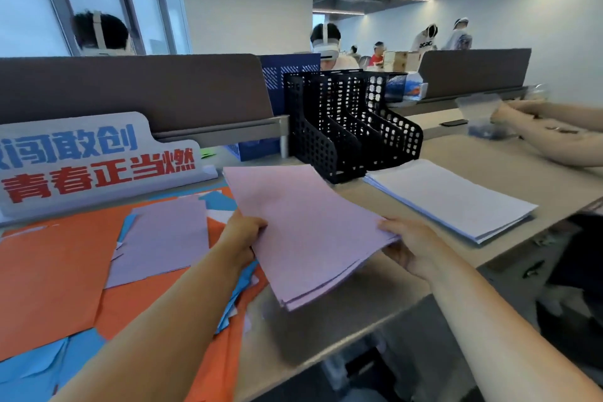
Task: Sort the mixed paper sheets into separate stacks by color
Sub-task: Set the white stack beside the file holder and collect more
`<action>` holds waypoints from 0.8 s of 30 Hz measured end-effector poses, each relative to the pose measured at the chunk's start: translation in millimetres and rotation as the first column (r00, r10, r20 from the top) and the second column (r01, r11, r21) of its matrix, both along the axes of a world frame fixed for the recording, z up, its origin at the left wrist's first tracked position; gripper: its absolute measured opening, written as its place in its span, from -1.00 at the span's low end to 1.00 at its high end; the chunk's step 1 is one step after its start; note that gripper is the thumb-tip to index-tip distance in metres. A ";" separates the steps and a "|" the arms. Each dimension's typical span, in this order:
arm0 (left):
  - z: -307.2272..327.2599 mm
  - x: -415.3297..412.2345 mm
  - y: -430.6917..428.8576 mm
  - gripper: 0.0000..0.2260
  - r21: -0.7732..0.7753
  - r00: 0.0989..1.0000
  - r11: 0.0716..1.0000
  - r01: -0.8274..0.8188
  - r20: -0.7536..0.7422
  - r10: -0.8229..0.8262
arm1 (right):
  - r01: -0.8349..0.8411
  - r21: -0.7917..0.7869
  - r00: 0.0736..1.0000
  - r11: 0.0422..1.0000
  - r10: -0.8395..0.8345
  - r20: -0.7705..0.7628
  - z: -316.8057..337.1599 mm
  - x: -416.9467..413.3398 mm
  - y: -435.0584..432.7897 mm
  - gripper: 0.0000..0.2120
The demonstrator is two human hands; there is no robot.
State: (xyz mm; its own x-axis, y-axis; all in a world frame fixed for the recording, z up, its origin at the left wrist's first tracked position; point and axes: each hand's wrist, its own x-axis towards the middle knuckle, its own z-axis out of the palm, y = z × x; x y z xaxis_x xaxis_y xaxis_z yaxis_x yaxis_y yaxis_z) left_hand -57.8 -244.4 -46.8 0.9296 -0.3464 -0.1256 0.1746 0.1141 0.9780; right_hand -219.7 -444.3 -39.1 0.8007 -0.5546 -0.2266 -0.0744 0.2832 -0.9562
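Two hands: the left hand (pixel 243 235) and the right hand (pixel 411 245) are both clamped on one pink stack (pixel 306 232), one at each side edge.
Left grip: the stack's left edge is pinched with the thumb laid on top. The other fingers are tucked underneath and can't be seen.
Right grip: the right edge is held the same way, thumb on top, fingers (pixel 396 253) curled under the paper.
Pink stack: several sheets, roughly squared up, are held over the bare tabletop (pixel 359 303) between the orange sheets (pixel 55 271) and the white stack (pixel 450 199). A shadow is cast under the near corner, so that end is probably lifted, though it can't really be told from this angle.
White stack: it's laid flat on the tabletop to the right, apart from the pink stack and just in front of the black file rack (pixel 346 127).
Leftover mess: the orange sheets are spread widest on the left. A lilac sheet (pixel 166 238) is laid on top of them, and blue sheets (pixel 32 369) are poking out at the near corner and under the left forearm.
Sign: a white board (pixel 94 160) with blue and red characters is stood behind the orange sheets, against the grey divider (pixel 130 88).
Far right: another person's arms (pixel 554 140) are rested on the tabletop, and whatever is being handled there is too blurred to make out.
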 end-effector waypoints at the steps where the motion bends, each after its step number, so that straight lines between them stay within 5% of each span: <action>1: -1.0 -3.2 -15.8 -0.64 -0.030 1.000 1.000 0.001 0.005 -0.001 | 0.066 0.105 0.995 0.992 -0.074 0.066 -0.2 -7.9 -8.3 -0.90; 6: -1.8 -37.3 -105.2 -0.68 -0.176 1.000 0.984 -0.001 -0.022 -0.003 | 0.263 0.293 0.930 0.919 -0.322 0.176 -5.2 -46.0 -39.2 -0.92; 16: 0.5 -63.0 -226.1 -0.71 -0.209 0.980 0.971 0.116 -0.135 -0.146 | 0.550 -0.091 0.833 0.830 -0.553 -0.017 -28.8 -64.5 -106.2 -0.67; 24: 5.8 -47.5 -267.1 -0.74 -0.152 0.930 0.944 0.293 -0.183 -0.318 | 0.630 -0.099 0.766 0.770 -0.637 -0.080 -23.9 -48.7 -162.2 -0.72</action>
State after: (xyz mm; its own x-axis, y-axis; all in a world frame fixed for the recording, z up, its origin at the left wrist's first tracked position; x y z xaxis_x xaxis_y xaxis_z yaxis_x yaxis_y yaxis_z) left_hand -105.4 -511.5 -41.0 0.7356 -0.6338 -0.2393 0.4119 0.1381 0.9007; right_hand -268.4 -606.5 -63.0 0.2360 -0.9432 -0.2337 0.0024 0.2411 -0.9705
